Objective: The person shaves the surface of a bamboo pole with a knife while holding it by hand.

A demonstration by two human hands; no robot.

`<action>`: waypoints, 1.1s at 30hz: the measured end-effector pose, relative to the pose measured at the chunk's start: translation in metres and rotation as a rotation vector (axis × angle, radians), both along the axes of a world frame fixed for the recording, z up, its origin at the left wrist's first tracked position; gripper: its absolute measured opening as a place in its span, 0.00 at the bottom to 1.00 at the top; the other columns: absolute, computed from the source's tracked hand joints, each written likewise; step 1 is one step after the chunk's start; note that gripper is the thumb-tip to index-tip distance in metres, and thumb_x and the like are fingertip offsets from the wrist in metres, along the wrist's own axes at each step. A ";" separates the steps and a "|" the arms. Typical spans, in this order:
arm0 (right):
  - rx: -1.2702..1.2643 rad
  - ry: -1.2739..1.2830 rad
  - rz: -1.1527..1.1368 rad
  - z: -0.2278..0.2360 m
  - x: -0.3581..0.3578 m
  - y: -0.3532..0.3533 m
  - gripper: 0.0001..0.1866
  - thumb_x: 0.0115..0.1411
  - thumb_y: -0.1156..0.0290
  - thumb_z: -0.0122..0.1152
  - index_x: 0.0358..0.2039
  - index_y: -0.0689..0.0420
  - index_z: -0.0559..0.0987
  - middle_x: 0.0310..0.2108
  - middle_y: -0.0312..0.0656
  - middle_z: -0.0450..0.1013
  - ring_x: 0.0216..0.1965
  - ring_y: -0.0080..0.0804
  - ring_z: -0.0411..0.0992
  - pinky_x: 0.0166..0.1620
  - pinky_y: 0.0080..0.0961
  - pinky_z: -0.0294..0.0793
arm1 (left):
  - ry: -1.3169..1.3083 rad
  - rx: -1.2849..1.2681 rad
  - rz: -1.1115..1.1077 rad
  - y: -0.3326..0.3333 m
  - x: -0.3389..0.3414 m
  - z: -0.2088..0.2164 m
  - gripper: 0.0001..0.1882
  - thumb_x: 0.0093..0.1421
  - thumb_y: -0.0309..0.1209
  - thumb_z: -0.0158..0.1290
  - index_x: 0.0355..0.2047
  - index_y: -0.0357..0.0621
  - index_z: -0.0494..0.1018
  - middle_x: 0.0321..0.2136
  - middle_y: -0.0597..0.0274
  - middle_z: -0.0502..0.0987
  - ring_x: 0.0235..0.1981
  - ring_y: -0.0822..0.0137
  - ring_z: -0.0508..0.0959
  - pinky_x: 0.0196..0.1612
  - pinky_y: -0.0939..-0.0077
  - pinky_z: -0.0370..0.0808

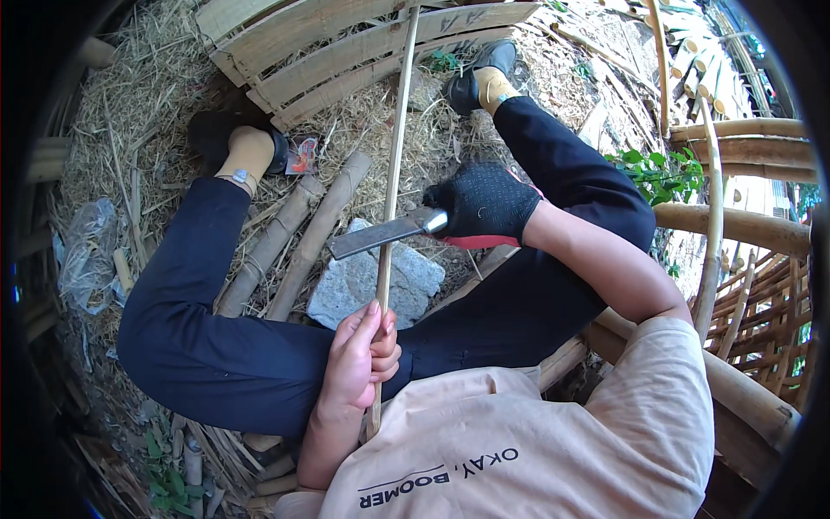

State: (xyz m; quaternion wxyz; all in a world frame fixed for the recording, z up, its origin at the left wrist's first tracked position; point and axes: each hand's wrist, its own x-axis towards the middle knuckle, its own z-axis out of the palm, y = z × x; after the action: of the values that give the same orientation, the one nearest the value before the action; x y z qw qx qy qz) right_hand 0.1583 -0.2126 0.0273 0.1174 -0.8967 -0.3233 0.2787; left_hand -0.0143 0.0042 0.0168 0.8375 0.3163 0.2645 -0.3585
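Observation:
A long, thin bamboo strip runs from my lap up to a wooden crate. My bare left hand is closed round its lower part, thumb pointing up along it. In a black glove with red trim, my right hand grips a broad knife with a flat, square-ended blade and a metal collar. The blade lies across the strip, above my left hand; whether its edge bites in I cannot tell. The glove hides the knife's handle. Below the blade, a grey stone sits on the ground between my legs.
The slatted wooden crate stands ahead, near my feet. Two bamboo poles lie left of the stone on straw-covered ground. A clear plastic bag lies far left. Bamboo rails and green leaves are at the right.

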 end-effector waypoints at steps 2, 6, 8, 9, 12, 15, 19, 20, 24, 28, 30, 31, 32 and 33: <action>-0.029 -0.019 -0.002 -0.003 -0.001 -0.001 0.12 0.52 0.59 0.60 0.31 0.52 0.82 0.27 0.49 0.78 0.33 0.49 0.78 0.40 0.42 0.77 | -0.008 0.054 -0.010 -0.003 -0.001 0.000 0.18 0.74 0.43 0.36 0.29 0.48 0.62 0.13 0.78 0.49 0.10 0.85 0.46 0.10 0.86 0.43; -0.062 -0.074 -0.087 -0.011 0.009 -0.010 0.11 0.50 0.61 0.61 0.31 0.51 0.83 0.27 0.48 0.79 0.33 0.48 0.79 0.39 0.41 0.77 | -0.029 0.115 -0.014 -0.005 -0.003 -0.001 0.18 0.74 0.43 0.36 0.29 0.49 0.62 0.12 0.78 0.49 0.09 0.85 0.46 0.10 0.86 0.43; -0.070 -0.102 -0.062 -0.017 0.015 -0.013 0.10 0.49 0.62 0.62 0.31 0.51 0.83 0.27 0.48 0.79 0.33 0.48 0.79 0.39 0.41 0.77 | -0.033 0.130 -0.009 -0.007 -0.005 -0.005 0.18 0.74 0.43 0.36 0.29 0.49 0.62 0.12 0.78 0.49 0.09 0.85 0.46 0.10 0.85 0.43; -0.076 -0.117 -0.048 -0.019 0.017 -0.013 0.10 0.49 0.62 0.62 0.31 0.51 0.83 0.27 0.48 0.79 0.33 0.49 0.79 0.39 0.41 0.77 | -0.041 0.142 -0.012 -0.006 -0.004 -0.005 0.18 0.74 0.43 0.36 0.29 0.50 0.62 0.12 0.78 0.49 0.09 0.85 0.46 0.10 0.85 0.43; -0.098 -0.139 -0.031 -0.022 0.022 -0.012 0.10 0.49 0.62 0.61 0.30 0.51 0.83 0.26 0.49 0.79 0.33 0.49 0.79 0.38 0.42 0.77 | -0.044 0.161 -0.015 -0.005 -0.003 -0.001 0.18 0.74 0.43 0.36 0.29 0.50 0.62 0.12 0.78 0.49 0.09 0.85 0.46 0.10 0.86 0.43; -0.096 -0.166 -0.029 -0.018 0.024 -0.012 0.11 0.49 0.62 0.61 0.30 0.51 0.83 0.26 0.50 0.78 0.33 0.49 0.79 0.37 0.42 0.78 | -0.030 0.149 -0.008 -0.006 -0.001 0.000 0.18 0.74 0.43 0.36 0.28 0.50 0.62 0.12 0.78 0.49 0.09 0.85 0.46 0.10 0.86 0.43; -0.048 -0.231 -0.178 -0.024 0.035 -0.018 0.11 0.49 0.61 0.62 0.30 0.51 0.83 0.25 0.49 0.78 0.31 0.49 0.78 0.36 0.43 0.77 | -0.020 0.122 0.004 -0.001 -0.004 0.002 0.18 0.74 0.43 0.36 0.27 0.50 0.61 0.12 0.78 0.49 0.09 0.85 0.46 0.10 0.86 0.43; -0.025 -0.250 -0.253 -0.032 0.045 -0.026 0.11 0.49 0.60 0.63 0.30 0.51 0.82 0.25 0.48 0.77 0.30 0.50 0.77 0.35 0.43 0.76 | -0.016 0.109 0.007 0.001 -0.005 0.002 0.18 0.74 0.43 0.36 0.27 0.50 0.61 0.12 0.78 0.49 0.09 0.85 0.46 0.10 0.86 0.43; -0.169 -0.389 -0.292 -0.024 0.072 -0.053 0.14 0.54 0.56 0.61 0.36 0.50 0.83 0.29 0.49 0.79 0.33 0.48 0.78 0.39 0.41 0.77 | -0.017 0.072 0.016 0.001 -0.005 0.000 0.18 0.74 0.43 0.37 0.27 0.50 0.61 0.12 0.78 0.49 0.09 0.85 0.46 0.10 0.86 0.43; -0.007 -0.234 -0.187 -0.017 0.034 -0.027 0.14 0.54 0.54 0.62 0.34 0.50 0.83 0.27 0.49 0.78 0.32 0.50 0.78 0.38 0.41 0.76 | -0.014 0.054 0.027 0.002 -0.003 0.001 0.18 0.74 0.43 0.37 0.28 0.49 0.62 0.13 0.79 0.49 0.10 0.85 0.46 0.10 0.86 0.43; 0.040 -0.159 -0.089 -0.016 0.015 -0.012 0.13 0.53 0.55 0.64 0.32 0.50 0.83 0.23 0.49 0.77 0.29 0.51 0.77 0.35 0.42 0.75 | -0.011 0.061 0.020 0.002 -0.003 0.001 0.18 0.74 0.43 0.37 0.28 0.49 0.62 0.13 0.79 0.49 0.10 0.85 0.46 0.10 0.86 0.43; 0.040 -0.130 -0.016 -0.010 0.008 -0.003 0.13 0.52 0.55 0.64 0.31 0.50 0.82 0.23 0.49 0.76 0.29 0.51 0.77 0.35 0.42 0.75 | -0.014 0.069 0.016 0.003 -0.003 0.001 0.18 0.74 0.43 0.37 0.29 0.49 0.62 0.13 0.79 0.49 0.10 0.85 0.46 0.10 0.86 0.43; 0.007 -0.068 0.000 -0.008 0.004 0.004 0.13 0.50 0.57 0.65 0.31 0.51 0.82 0.24 0.50 0.77 0.30 0.51 0.77 0.36 0.43 0.76 | -0.021 0.071 0.011 0.002 -0.002 0.001 0.17 0.74 0.43 0.37 0.29 0.49 0.62 0.13 0.79 0.49 0.10 0.85 0.46 0.10 0.86 0.43; 0.045 -0.058 -0.001 -0.012 0.000 0.006 0.14 0.50 0.56 0.64 0.32 0.51 0.82 0.24 0.51 0.76 0.30 0.52 0.77 0.36 0.44 0.76 | -0.027 0.087 0.010 0.001 -0.002 0.000 0.17 0.74 0.43 0.37 0.29 0.48 0.62 0.13 0.79 0.49 0.10 0.85 0.46 0.10 0.86 0.43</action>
State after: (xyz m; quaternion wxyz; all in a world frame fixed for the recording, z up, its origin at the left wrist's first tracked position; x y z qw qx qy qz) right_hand 0.1586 -0.2070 0.0154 0.1283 -0.9016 -0.3325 0.2452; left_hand -0.0163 0.0056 0.0169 0.8282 0.3561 0.2701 -0.3380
